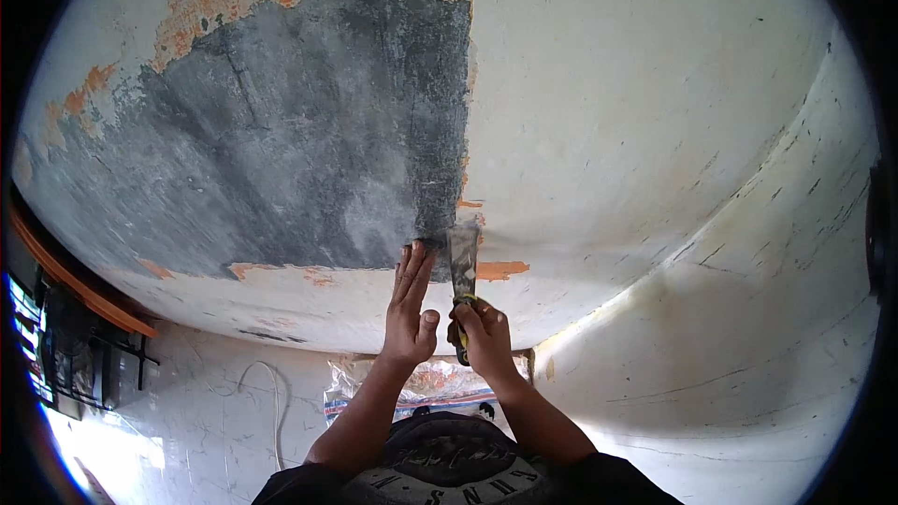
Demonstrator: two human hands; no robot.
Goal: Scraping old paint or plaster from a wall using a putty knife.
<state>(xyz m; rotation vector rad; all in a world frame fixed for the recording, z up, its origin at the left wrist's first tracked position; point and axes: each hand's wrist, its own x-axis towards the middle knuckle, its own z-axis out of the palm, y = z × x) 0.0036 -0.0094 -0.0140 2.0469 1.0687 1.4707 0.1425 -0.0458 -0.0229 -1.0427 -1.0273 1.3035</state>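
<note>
A paint scraper (464, 252) with a broad, worn metal blade is gripped by its black and yellow handle in my right hand (487, 337). Its blade tip meets the wall beside the right edge of a large bare grey patch (309, 126). My left hand (410, 315) is held flat with fingers extended, fingertips at the patch's lower edge, holding nothing. Orange paint (504, 271) shows in a strip right of the blade. Off-white paint (603, 119) covers the wall around the patch.
A side wall (729, 344) meets this wall at a corner on the right. Below lies a plastic sheet (435, 380) with debris on it. A white cable (277, 400) runs over the marbled tile floor (203, 428). An orange wooden edge (84, 287) and a window stand at left.
</note>
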